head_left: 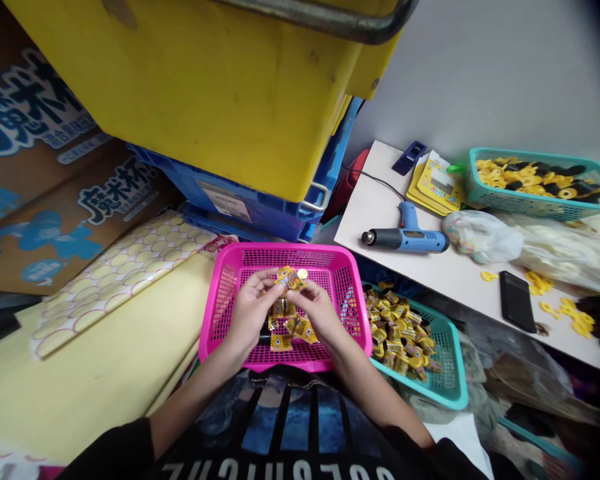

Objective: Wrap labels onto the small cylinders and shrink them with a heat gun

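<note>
Both hands meet over a pink plastic basket (227, 293) that rests on my lap. My left hand (253, 307) and my right hand (316, 308) pinch the same small yellow packet (289, 278) between fingers and thumbs, holding it just above the basket. Several more small yellow packets (293, 328) lie on the basket's floor under my hands. Right of it, a teal basket (450, 363) holds a pile of similar yellow packets (397, 330).
A white table (380, 207) at right carries a blue hot-air gun (407, 239), a black phone (517, 301), plastic bags, loose yellow rings and a teal basket of yellow and black rings (540, 179). Yellow and blue crates (220, 100) stack ahead; cardboard boxes stand at left.
</note>
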A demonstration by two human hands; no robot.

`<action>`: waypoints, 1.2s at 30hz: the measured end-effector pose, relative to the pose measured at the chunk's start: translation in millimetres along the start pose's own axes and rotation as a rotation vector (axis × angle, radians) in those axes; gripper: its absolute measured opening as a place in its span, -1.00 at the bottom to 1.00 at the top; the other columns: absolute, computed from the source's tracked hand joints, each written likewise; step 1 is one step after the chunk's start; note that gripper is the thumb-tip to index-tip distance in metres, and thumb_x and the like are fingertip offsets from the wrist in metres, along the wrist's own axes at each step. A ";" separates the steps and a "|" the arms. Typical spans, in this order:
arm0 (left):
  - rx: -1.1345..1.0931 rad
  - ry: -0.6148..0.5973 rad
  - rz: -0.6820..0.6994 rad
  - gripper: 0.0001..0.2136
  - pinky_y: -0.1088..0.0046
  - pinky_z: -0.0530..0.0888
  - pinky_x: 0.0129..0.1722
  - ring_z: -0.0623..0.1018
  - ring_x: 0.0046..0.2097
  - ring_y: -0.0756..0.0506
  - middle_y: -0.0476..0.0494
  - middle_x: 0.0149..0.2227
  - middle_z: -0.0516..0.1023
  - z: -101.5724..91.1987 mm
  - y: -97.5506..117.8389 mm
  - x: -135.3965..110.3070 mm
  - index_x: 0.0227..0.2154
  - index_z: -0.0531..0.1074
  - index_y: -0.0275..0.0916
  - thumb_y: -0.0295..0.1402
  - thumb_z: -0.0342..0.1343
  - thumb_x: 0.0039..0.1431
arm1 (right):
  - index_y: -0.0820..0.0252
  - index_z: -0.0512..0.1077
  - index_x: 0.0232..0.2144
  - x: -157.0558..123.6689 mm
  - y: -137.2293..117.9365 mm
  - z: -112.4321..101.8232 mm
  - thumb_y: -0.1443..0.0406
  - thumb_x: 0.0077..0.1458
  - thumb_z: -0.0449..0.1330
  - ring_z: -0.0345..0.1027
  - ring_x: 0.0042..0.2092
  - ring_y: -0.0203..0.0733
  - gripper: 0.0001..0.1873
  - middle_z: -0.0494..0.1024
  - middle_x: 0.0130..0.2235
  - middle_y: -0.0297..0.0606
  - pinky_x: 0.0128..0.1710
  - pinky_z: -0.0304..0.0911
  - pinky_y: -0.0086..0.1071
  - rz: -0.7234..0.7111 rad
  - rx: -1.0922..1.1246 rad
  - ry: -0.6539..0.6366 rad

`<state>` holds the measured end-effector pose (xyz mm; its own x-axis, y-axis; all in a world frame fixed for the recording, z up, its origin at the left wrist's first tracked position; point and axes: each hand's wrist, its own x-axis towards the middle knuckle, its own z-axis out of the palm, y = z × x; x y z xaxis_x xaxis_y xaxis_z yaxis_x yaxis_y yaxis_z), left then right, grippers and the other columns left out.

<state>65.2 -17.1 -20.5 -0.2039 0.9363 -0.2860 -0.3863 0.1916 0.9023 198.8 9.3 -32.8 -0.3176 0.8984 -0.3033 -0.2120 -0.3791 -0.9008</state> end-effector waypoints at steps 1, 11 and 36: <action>0.009 -0.025 -0.002 -0.63 0.44 0.48 -0.16 0.57 -0.18 -0.06 -0.10 -0.22 0.58 0.7 -1.0 -2.9 -0.11 0.41 -0.23 -0.31 0.29 -0.02 | 0.15 0.37 -0.43 1.8 -1.5 2.6 0.14 -0.18 0.37 0.36 -0.31 -0.29 -0.68 0.50 -0.36 -0.36 -0.22 0.31 -0.37 0.010 0.061 0.041; 0.153 -0.099 0.091 -0.60 0.46 0.47 -0.23 0.53 -0.21 -0.05 -0.08 -0.29 0.53 -18.5 13.5 6.2 -0.04 0.40 -0.22 -0.31 0.25 0.03 | 0.17 0.31 -0.50 9.6 -26.2 4.7 0.16 -0.17 0.35 0.24 -0.46 -0.38 -0.69 0.37 -0.53 -0.46 -0.39 0.18 -0.46 -0.027 -0.088 -0.003; 0.341 0.012 0.126 -0.60 0.43 0.49 -0.20 0.51 -0.30 -0.01 -0.03 -0.37 0.50 -40.9 29.5 11.9 -0.08 0.44 -0.26 -0.41 0.25 -0.05 | 0.19 0.41 -0.47 28.9 -8.5 24.3 0.10 -0.12 0.30 0.24 -0.45 -0.36 -0.72 0.44 -0.49 -0.40 -0.39 0.14 -0.42 -0.053 -0.279 0.105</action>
<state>14.6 -12.4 -10.5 -0.2426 0.9556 -0.1674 -0.0354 0.1637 0.9859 169.0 33.1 -26.4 -0.2126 0.9388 -0.2711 0.0413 -0.2685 -0.9624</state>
